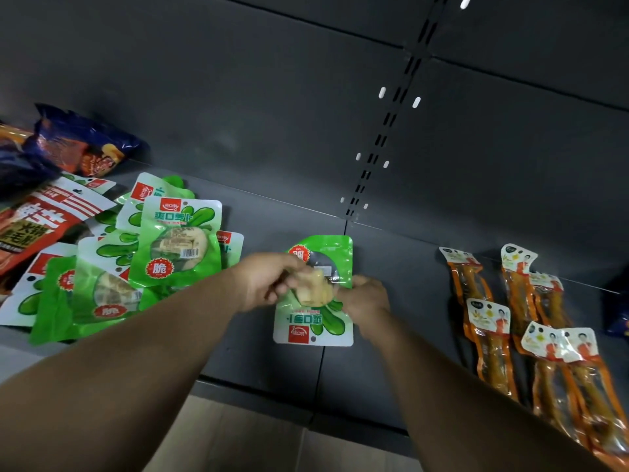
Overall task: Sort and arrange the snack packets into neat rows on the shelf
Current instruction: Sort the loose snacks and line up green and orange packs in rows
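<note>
Both forearms are seen closest to the camera in the head view, reaching forward to the middle of the shelf (258, 219). Between the two hands a single green packet (315, 301) is held flat on the shelf, turned so that its print reads upside down and its red logo faces the person. The grip of the left hand (263, 281) is curled onto the packet's left edge near its clear window; the grip of the right hand (366, 296) is clasped on the packet's right edge.

Well to the left of the grip, a loose heap of matching green packets (136, 253) is seen, overlapping and tilted, with a red packet (44, 219) and blue bags (81, 144) beyond it. To the right of the grip, well apart, long orange packets (520, 321) are laid side by side in rough rows.

The step in hand appears to be the placing of the first green packet of a new row. Next, the packet would need to be squared to the shelf's edge and let go, and another drawn from the heap on the left and set just beside it.
</note>
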A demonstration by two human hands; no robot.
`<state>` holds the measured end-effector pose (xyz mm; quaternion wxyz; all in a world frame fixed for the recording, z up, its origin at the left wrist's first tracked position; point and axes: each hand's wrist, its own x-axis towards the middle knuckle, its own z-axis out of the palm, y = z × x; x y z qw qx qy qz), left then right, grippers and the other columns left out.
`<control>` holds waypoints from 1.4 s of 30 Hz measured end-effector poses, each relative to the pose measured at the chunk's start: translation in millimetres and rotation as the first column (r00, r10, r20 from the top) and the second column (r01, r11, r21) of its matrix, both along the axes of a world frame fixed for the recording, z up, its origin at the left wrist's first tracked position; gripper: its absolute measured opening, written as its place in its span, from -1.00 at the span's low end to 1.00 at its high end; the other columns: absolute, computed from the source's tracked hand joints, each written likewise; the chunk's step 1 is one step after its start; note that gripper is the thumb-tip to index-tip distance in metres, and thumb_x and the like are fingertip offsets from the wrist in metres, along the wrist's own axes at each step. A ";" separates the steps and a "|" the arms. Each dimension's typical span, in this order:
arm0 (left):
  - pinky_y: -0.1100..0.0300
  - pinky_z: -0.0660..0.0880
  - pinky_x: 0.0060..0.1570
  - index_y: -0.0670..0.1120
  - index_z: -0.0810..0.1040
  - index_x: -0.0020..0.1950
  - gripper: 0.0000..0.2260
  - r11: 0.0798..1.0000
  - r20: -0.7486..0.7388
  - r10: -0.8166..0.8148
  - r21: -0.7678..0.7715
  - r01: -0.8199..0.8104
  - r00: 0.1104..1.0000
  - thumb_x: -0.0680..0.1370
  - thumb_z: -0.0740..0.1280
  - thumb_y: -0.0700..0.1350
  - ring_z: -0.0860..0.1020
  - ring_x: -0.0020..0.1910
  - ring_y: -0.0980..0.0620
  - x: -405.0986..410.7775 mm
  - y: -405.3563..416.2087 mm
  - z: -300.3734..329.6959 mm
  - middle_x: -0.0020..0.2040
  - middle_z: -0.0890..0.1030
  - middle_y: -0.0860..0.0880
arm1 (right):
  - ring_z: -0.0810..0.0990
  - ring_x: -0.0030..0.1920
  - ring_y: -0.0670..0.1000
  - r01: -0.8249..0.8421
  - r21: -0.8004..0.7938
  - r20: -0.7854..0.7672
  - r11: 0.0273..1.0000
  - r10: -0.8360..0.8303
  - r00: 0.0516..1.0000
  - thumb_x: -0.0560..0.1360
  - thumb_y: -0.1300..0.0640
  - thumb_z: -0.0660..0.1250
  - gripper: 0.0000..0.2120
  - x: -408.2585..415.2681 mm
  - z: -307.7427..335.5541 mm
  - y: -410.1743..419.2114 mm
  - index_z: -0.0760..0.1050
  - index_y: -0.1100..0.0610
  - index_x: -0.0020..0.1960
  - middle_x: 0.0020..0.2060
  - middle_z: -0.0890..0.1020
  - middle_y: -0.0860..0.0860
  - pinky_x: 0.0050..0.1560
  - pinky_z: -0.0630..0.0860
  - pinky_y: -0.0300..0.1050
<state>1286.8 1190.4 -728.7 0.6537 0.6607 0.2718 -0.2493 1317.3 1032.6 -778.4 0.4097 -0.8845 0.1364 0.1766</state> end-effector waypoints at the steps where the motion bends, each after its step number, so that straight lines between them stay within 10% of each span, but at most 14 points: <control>1: 0.33 0.18 -0.56 -0.09 0.46 -0.30 -0.79 0.983 0.081 0.142 0.105 -0.150 0.987 0.54 0.30 -0.15 0.30 -0.56 0.12 4.1 6.0 -0.5 -0.50 0.42 0.00 | 0.61 -0.12 0.10 0.003 0.018 0.012 1.000 -0.003 1.000 0.44 0.13 0.42 -0.89 -1.3 2.7 -0.9 0.55 0.06 -0.25 -0.15 0.64 0.09 -0.02 0.57 -0.01; 5: 0.18 0.31 -0.27 -0.10 0.39 -0.35 -0.75 0.861 0.227 0.379 0.268 -0.432 0.897 0.54 0.26 -0.17 0.41 -0.25 -0.06 12.8 20.9 -10.1 -0.32 0.47 -0.08 | 0.48 -0.34 -0.02 -0.031 0.094 0.026 0.995 0.028 0.999 0.46 0.15 0.43 -0.83 -2.4 6.1 -6.5 0.51 0.01 -0.27 -0.26 0.58 0.04 -0.27 0.41 -0.18; 13: 0.13 0.37 -0.02 -0.04 0.49 -0.15 -0.78 0.937 0.081 0.339 0.060 -0.344 0.937 0.56 0.28 0.08 0.53 -0.12 0.02 13.1 -5.6 -15.8 -0.10 0.59 -0.02 | 0.43 -0.41 -0.13 -0.080 0.112 0.028 0.990 0.078 0.997 0.48 0.16 0.41 -0.94 -5.8 23.4 -15.7 0.58 0.10 -0.05 -0.22 0.58 0.03 -0.40 0.39 -0.27; 16: 0.19 0.39 0.04 -0.11 0.52 0.10 -0.72 0.878 0.203 0.353 0.265 -0.398 0.913 0.51 0.36 0.04 0.54 0.06 -0.08 17.1 -11.6 -17.7 0.14 0.59 -0.10 | 0.57 -0.25 0.01 -0.154 0.009 0.053 0.988 0.154 0.987 0.50 0.16 0.37 -0.87 -6.1 28.0 -23.0 0.61 0.17 0.02 -0.15 0.63 0.07 -0.22 0.46 -0.20; 19: 0.14 0.31 0.31 -0.06 0.27 0.46 -0.41 0.776 0.372 0.009 0.583 -0.241 0.928 0.47 0.37 0.01 0.38 0.34 -0.10 16.8 -13.6 -11.3 0.37 0.41 -0.12 | 0.57 0.09 0.13 -0.317 -0.236 0.051 0.919 0.337 0.940 0.54 0.11 0.29 -0.81 -3.3 34.1 -25.9 0.58 0.16 0.08 0.04 0.63 0.14 -0.04 0.41 -0.16; 24: 0.09 0.06 0.41 0.10 0.03 0.55 -0.21 0.237 0.136 -0.812 0.965 0.109 0.567 0.42 0.37 0.10 0.03 0.51 -0.02 17.5 -31.6 19.9 0.52 0.12 -0.02 | 0.51 0.20 0.16 -0.492 -0.443 0.060 0.749 0.573 0.818 0.57 0.13 0.22 -0.78 0.7 51.4 -21.9 0.51 0.15 0.17 0.16 0.57 0.14 0.08 0.40 -0.12; 29: 0.13 0.29 0.13 0.02 0.51 0.17 -0.63 -0.095 -0.229 -0.840 0.955 0.282 0.493 0.43 0.36 0.14 0.49 0.20 -0.05 28.2 -48.0 28.6 0.12 0.58 -0.01 | 0.49 0.23 0.17 -0.569 -0.498 0.066 0.655 0.682 0.728 0.55 0.16 0.24 -0.68 -1.0 61.1 -22.5 0.45 0.07 0.30 0.22 0.54 0.15 0.16 0.40 -0.11; 36: 0.24 0.40 -0.14 -0.09 0.60 0.06 -0.79 0.307 -0.169 -0.689 0.813 0.495 0.705 0.49 0.38 -0.02 0.54 -0.03 -0.08 21.1 -42.9 15.6 0.00 0.60 -0.11 | 0.45 0.23 0.11 -0.370 -0.432 0.300 0.822 0.518 0.801 0.53 0.17 0.27 -0.71 -1.8 64.1 -29.7 0.46 0.08 0.25 0.21 0.49 0.07 0.15 0.36 -0.14; 42: 0.41 0.42 -0.44 -0.11 0.62 -0.16 -0.95 0.947 0.256 -0.044 0.318 -0.041 0.966 0.49 0.44 -0.15 0.57 -0.34 0.10 10.3 -27.8 -12.3 -0.44 0.60 0.07 | 0.40 0.32 0.13 0.249 0.015 0.231 0.968 -0.245 0.941 0.49 -0.02 0.37 -0.44 1.5 62.8 -46.2 0.31 0.20 0.38 0.34 0.39 0.14 0.23 0.34 -0.11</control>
